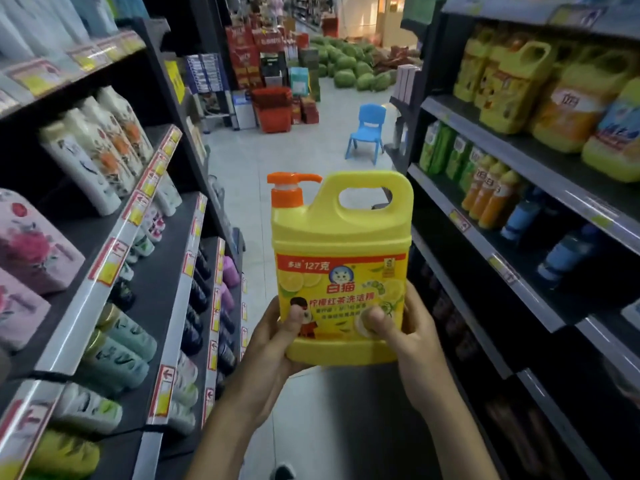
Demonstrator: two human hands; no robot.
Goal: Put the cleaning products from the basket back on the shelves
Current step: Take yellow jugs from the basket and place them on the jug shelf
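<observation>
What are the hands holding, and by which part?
A yellow detergent jug, gripped at its lower body: left hand and right hand on either side, thumbs pressed on its front.

The dish-soap jug [341, 237] in the grip is yellow with an orange pump [287, 188] above, its label [341, 299] topped by a red band and printed with lemon slices, a blue-and-white cat badge and red characters. Right of the grip the shelf jugs [512, 95] are yellow, with green bottles [446, 150] and orange bottles [485, 199] below; left of it stand white bottles [100, 147] patterned with orange flowers and pink floral packs [34, 244], and beyond it a blue chair [369, 133].
</observation>
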